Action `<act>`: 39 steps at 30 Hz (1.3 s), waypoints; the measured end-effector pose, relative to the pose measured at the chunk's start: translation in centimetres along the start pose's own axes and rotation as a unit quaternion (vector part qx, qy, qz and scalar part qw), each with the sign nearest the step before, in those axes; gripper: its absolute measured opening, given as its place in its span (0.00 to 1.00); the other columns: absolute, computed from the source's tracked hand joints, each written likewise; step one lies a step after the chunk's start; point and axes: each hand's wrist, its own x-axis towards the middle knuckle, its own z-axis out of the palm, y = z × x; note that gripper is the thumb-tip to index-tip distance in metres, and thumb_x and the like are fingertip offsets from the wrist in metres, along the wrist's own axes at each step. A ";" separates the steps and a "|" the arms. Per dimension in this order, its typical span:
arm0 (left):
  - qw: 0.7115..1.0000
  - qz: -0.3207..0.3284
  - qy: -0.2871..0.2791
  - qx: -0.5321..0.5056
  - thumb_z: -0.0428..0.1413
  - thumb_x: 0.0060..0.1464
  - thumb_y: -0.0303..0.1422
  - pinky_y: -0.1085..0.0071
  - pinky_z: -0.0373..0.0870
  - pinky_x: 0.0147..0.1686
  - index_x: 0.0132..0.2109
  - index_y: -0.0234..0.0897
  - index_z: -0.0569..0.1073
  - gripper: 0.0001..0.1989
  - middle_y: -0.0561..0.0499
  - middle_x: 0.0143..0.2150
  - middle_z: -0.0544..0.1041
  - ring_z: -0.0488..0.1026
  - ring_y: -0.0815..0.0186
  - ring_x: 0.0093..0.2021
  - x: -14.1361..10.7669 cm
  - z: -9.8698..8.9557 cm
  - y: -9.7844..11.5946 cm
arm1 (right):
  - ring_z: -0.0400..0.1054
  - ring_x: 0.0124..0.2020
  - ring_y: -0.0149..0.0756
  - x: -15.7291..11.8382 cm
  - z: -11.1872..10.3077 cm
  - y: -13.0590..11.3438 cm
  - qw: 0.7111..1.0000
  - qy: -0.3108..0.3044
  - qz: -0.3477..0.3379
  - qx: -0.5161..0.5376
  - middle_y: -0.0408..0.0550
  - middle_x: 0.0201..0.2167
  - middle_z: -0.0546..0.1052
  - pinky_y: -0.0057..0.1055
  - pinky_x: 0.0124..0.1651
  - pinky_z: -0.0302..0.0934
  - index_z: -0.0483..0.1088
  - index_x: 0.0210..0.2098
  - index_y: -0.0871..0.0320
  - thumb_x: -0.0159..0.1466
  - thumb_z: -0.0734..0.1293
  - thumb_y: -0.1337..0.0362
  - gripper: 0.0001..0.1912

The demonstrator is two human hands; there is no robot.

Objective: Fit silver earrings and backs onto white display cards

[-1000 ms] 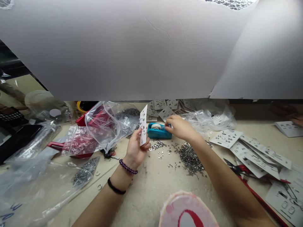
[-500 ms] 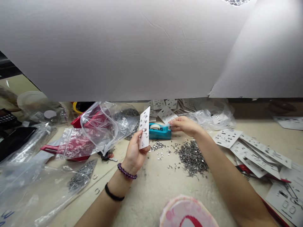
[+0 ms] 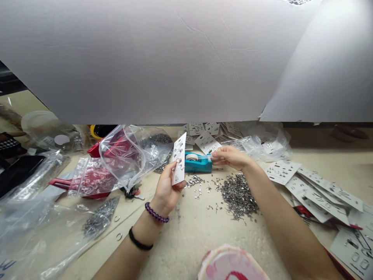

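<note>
head view: blue handwriting (image 3: 6,265) on a clear bag (image 3: 43,233) at the near left is cut off by the edge, so i cannot read it surely; print on the white cards is too small to make out. the left hand (image 3: 167,188) clamps a jewelry card (image 3: 178,173) between thumb and fingers, the card rising tilted above the grip with small metal pieces on its face. the right hand (image 3: 231,156) has thumb and fingertips together on the end of the tape (image 3: 208,156), just beyond the right end of the blue tape dispenser (image 3: 199,167). the dispenser sits just right of the held card; a pile of metal bits (image 3: 239,196) lies nearer, and stacked cards (image 3: 317,192) lie to the right. compared with one second ago, the right hand has moved off the dispenser's top toward the right, and the held card shows more of its face.
</note>
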 end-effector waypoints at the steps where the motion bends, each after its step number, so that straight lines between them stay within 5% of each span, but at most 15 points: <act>1: 1.000 -0.002 0.001 -0.001 0.51 0.50 0.28 0.83 0.50 0.10 0.32 0.36 0.65 0.01 0.62 0.14 0.57 0.51 0.78 0.12 0.0 0.0 0.0 | 0.71 0.31 0.29 0.0 -0.1 0.1 1.000 -0.004 0.000 0.004 0.47 0.27 0.76 0.32 0.43 0.68 0.69 0.20 0.59 0.56 0.65 0.67 0.09; 11: 1.000 0.008 0.008 0.019 0.50 0.52 0.28 0.82 0.53 0.10 0.32 0.35 0.66 0.01 0.60 0.16 0.63 0.55 0.78 0.12 0.0 0.0 -0.3 | 0.71 0.30 0.30 0.4 -0.2 0.9 1.000 0.002 -0.004 -0.003 0.47 0.24 0.76 0.32 0.40 0.68 0.67 0.16 0.59 0.54 0.67 0.68 0.11; 15: 0.993 0.065 0.035 0.087 0.53 0.51 0.28 0.81 0.60 0.13 0.34 0.34 0.70 0.03 0.56 0.23 0.72 0.65 0.75 0.18 0.1 -0.2 -0.8 | 0.69 0.25 0.29 0.6 0.3 1.5 0.999 0.028 -0.020 -0.036 0.44 0.19 0.73 0.32 0.34 0.69 0.64 0.14 0.57 0.54 0.67 0.68 0.14; 21: 0.970 0.153 -0.017 0.187 0.54 0.50 0.30 0.78 0.67 0.21 0.40 0.35 0.71 0.08 0.51 0.35 0.76 0.71 0.71 0.27 -0.1 -0.3 -1.4 | 0.67 0.23 0.31 0.6 0.8 2.4 0.987 0.101 -0.041 -0.119 0.45 0.17 0.71 0.29 0.27 0.64 0.61 0.13 0.58 0.54 0.66 0.67 0.15; 29: 0.922 0.183 -0.031 0.340 0.51 0.52 0.40 0.71 0.70 0.29 0.46 0.35 0.67 0.17 0.46 0.42 0.74 0.72 0.64 0.35 0.0 -0.9 -1.4 | 0.67 0.35 0.38 -3.7 0.4 -2.7 0.952 0.148 -0.131 -0.235 0.50 0.35 0.73 0.36 0.37 0.61 0.68 0.30 0.57 0.57 0.64 0.57 0.09; 32: 0.885 0.178 -0.047 0.427 0.51 0.52 0.42 0.71 0.68 0.27 0.44 0.36 0.68 0.17 0.48 0.38 0.74 0.71 0.65 0.32 -0.1 -1.3 -1.6 | 0.63 0.46 0.38 -5.6 0.8 -4.5 0.930 0.044 -0.246 -0.269 0.50 0.48 0.68 0.35 0.44 0.60 0.68 0.32 0.56 0.59 0.62 0.57 0.10; 35: 0.854 0.184 -0.063 0.483 0.50 0.52 0.42 0.73 0.65 0.26 0.41 0.36 0.70 0.15 0.51 0.31 0.73 0.69 0.66 0.29 -0.2 -1.4 -1.9 | 0.61 0.49 0.38 -5.5 1.4 -4.4 0.925 -0.059 -0.253 -0.279 0.49 0.51 0.64 0.34 0.45 0.60 0.67 0.32 0.56 0.58 0.63 0.59 0.07; 39: 0.864 0.147 -0.092 0.473 0.48 0.54 0.43 0.72 0.65 0.25 0.43 0.36 0.67 0.16 0.52 0.31 0.72 0.69 0.66 0.27 -0.2 -1.3 -2.0 | 0.66 0.33 0.32 -3.4 2.5 -2.7 0.970 -0.018 -0.189 -0.154 0.46 0.35 0.68 0.30 0.30 0.63 0.59 0.35 0.56 0.60 0.60 0.61 0.06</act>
